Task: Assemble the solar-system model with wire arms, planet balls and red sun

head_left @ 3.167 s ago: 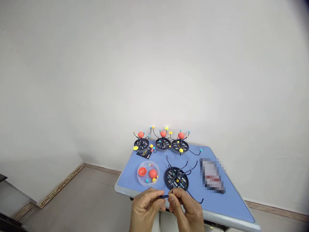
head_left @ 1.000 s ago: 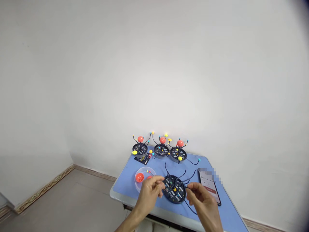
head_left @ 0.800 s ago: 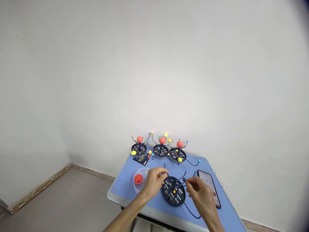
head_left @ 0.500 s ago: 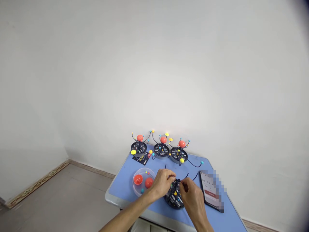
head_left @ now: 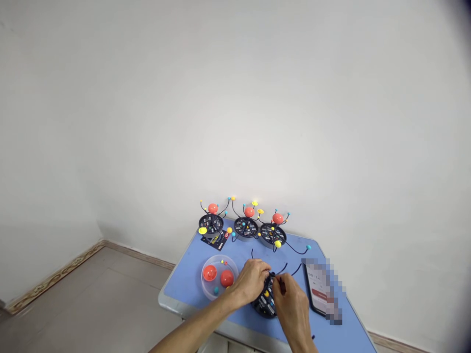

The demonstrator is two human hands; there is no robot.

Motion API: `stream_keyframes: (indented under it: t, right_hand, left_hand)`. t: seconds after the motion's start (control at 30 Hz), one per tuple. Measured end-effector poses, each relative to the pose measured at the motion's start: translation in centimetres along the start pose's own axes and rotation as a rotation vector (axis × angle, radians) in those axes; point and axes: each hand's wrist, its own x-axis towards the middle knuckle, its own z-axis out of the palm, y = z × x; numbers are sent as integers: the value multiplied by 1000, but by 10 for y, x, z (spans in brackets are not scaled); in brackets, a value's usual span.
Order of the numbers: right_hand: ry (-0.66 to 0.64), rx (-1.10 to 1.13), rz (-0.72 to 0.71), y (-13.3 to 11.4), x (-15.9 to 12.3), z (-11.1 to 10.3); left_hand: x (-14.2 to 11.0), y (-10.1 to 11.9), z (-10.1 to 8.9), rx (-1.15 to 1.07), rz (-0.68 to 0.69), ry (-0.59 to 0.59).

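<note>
A solar system model with a round black base (head_left: 264, 307) printed with labels stands near the table's front edge, partly covered by my hands. Thin black curved arms spread from its centre, their tips bare. My left hand (head_left: 252, 279) is closed at the top of the model's black centre post (head_left: 272, 275), steadying it from the left. From the right, my right hand (head_left: 293, 301) pinches a small black arm piece right against that post. My fingers hide most of this piece and the exact contact.
Left of the model, a clear round tub (head_left: 203, 289) holds red half-balls (head_left: 227, 278) and small coloured balls. A phone (head_left: 319, 291) lies at right. Several finished-looking models (head_left: 246, 228) line the back, by the wall. A black card (head_left: 215, 240) lies before the leftmost.
Both hands have moved from the table's front edge up to the model's centre. The right hand has brought the black arm piece onto the post. Over the last half second they barely shift.
</note>
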Motion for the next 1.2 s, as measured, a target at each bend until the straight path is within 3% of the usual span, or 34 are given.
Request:
stream_keyframes:
  t: [0.53, 1.2]
  right_hand:
    - [-103, -90, 96, -2, -11, 13]
    - [-212, -242, 127, 0, -13, 16]
  left_hand:
    - [3, -1, -2, 35, 35, -85]
    - [13, -5, 4, 90, -45, -188]
